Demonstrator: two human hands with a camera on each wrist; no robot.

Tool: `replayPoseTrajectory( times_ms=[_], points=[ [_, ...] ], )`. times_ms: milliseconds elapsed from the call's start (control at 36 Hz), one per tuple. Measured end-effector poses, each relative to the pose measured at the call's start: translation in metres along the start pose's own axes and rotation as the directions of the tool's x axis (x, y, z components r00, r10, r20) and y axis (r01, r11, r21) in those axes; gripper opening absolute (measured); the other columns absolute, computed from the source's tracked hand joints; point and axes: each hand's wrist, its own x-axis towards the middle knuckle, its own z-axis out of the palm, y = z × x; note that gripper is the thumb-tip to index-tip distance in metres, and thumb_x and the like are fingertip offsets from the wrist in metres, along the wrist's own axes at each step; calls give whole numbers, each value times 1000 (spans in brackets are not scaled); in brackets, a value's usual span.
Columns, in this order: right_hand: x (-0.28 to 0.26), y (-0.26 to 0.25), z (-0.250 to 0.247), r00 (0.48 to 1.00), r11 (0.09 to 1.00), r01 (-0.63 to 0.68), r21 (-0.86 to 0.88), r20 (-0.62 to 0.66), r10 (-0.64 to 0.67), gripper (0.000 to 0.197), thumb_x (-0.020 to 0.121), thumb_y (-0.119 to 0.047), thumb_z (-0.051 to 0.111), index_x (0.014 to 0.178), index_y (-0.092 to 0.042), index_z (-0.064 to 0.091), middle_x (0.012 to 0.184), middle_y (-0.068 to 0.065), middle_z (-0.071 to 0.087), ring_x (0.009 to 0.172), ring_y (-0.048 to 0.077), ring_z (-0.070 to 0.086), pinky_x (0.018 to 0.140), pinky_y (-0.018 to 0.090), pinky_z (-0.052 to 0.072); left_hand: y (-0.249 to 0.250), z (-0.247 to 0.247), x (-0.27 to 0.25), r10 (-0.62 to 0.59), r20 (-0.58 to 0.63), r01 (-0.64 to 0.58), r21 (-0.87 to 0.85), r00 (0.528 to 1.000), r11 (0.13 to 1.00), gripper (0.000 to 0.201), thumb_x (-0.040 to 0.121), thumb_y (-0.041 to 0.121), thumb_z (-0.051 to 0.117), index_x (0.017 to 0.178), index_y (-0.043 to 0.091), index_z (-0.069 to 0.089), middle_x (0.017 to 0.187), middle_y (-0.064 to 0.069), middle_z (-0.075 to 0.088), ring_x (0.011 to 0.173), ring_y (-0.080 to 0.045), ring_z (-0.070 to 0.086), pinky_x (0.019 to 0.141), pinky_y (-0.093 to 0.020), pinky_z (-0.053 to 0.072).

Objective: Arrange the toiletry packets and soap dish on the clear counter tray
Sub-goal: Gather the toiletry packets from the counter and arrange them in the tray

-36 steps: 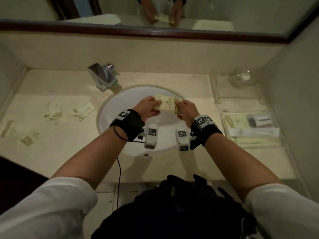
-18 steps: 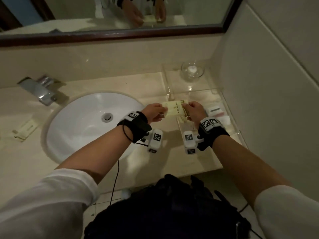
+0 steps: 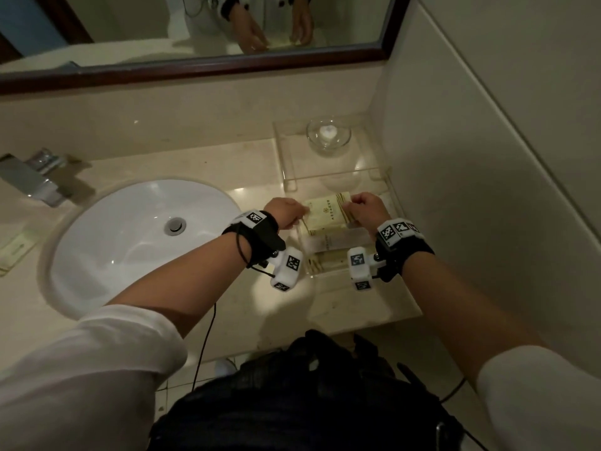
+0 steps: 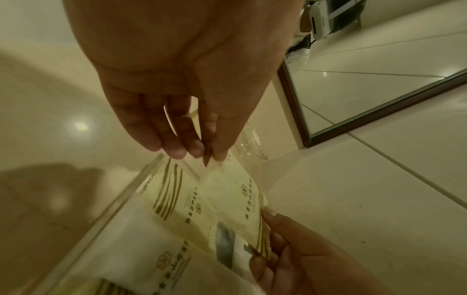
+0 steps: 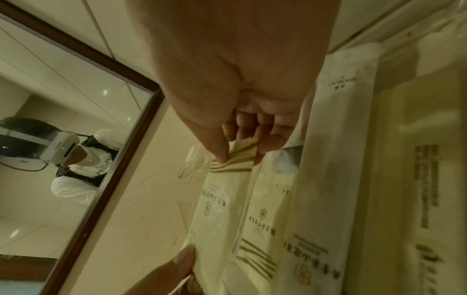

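A cream toiletry packet (image 3: 327,211) with gold stripes is held low over the clear tray (image 3: 395,196) at the counter's right end. My left hand (image 3: 287,213) pinches its left edge (image 4: 215,159) and my right hand (image 3: 366,208) pinches its right, striped end (image 5: 240,148). Other packets (image 3: 331,244) lie in the tray's near compartment under it (image 5: 338,179). The glass soap dish (image 3: 328,135) with a white soap stands in the tray's far compartment.
The white basin (image 3: 140,242) is left of the tray, with the tap (image 3: 35,177) at the far left. One more packet (image 3: 14,252) lies on the counter at the left edge. A tiled wall (image 3: 487,190) runs close along the tray's right side. The mirror (image 3: 195,27) is behind.
Both hands carried the packet from above the basin rightward to the tray and lowered it over the packets lying there. The head view swung right with them.
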Motion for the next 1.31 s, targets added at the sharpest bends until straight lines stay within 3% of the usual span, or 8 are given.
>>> replayPoseTrajectory(
  times_ms=[139, 194, 306, 444, 583, 1000, 1139, 1305],
  points=[
    [7, 7, -8, 998, 988, 48, -149, -33, -53, 24, 85, -23, 67, 106, -15, 65, 94, 2, 65, 84, 18, 61, 83, 33, 54, -2, 8, 6, 17, -72, -8, 118, 997, 993, 26, 86, 26, 65, 63, 17, 58, 68, 0, 59, 78, -19, 58, 90, -35, 52],
    [9, 9, -8, 998, 978, 54, -203, -30, -61, 20, 84, -25, 68, 102, -16, 66, 92, 2, 66, 83, 19, 62, 86, 34, 54, -3, 9, 8, 23, -106, -7, 146, 994, 989, 25, 85, 27, 67, 62, 19, 59, 65, 2, 60, 77, -18, 60, 88, -33, 54],
    [11, 10, -7, 999, 961, 48, -273, -10, -52, 22, 83, -27, 69, 101, -15, 66, 96, 6, 70, 86, 22, 65, 85, 34, 54, -4, 10, 9, 58, -151, -24, 219, 987, 976, 26, 84, 27, 64, 59, 21, 57, 66, 2, 60, 73, -17, 58, 70, -26, 50],
    [10, 9, -4, 998, 941, 60, -334, -1, -64, 25, 84, -26, 69, 104, -12, 67, 102, 8, 70, 97, 24, 64, 85, 28, 50, -6, 12, 13, 98, -166, -43, 308, 981, 950, 19, 81, 23, 67, 64, 20, 60, 75, 0, 63, 75, -18, 60, 79, -32, 55],
    [10, 7, 0, 994, 912, 101, -398, 4, -108, 20, 83, -25, 69, 99, -11, 68, 101, 7, 70, 95, 22, 63, 78, 22, 43, -7, 13, 18, 117, -152, -45, 411, 981, 910, 21, 78, 22, 70, 61, 22, 58, 80, 0, 65, 80, -17, 61, 70, -26, 52],
    [24, 10, 8, 988, 849, 154, -505, 57, -145, 8, 82, -28, 65, 79, -21, 62, 83, -2, 66, 81, 19, 64, 78, 31, 54, -8, 11, 25, 180, -102, -85, 595, 978, 799, 22, 76, 20, 66, 60, 24, 51, 78, 0, 60, 76, -17, 56, 63, -23, 41],
    [25, 11, 7, 986, 841, 162, -517, 65, -150, 10, 83, -29, 65, 84, -19, 64, 86, -1, 66, 81, 19, 62, 77, 29, 52, -9, 9, 27, 206, -71, -107, 670, 976, 735, 7, 79, 23, 64, 77, 18, 61, 85, -2, 60, 85, -23, 61, 66, -26, 44],
    [24, 13, 6, 987, 838, 156, -522, 58, -148, 9, 82, -30, 65, 85, -21, 64, 87, -1, 66, 82, 18, 62, 79, 30, 52, -9, 13, 28, 238, -55, -120, 741, 970, 661, 22, 85, 22, 57, 97, 5, 66, 106, -13, 62, 94, -29, 60, 74, -30, 47]
  ],
)
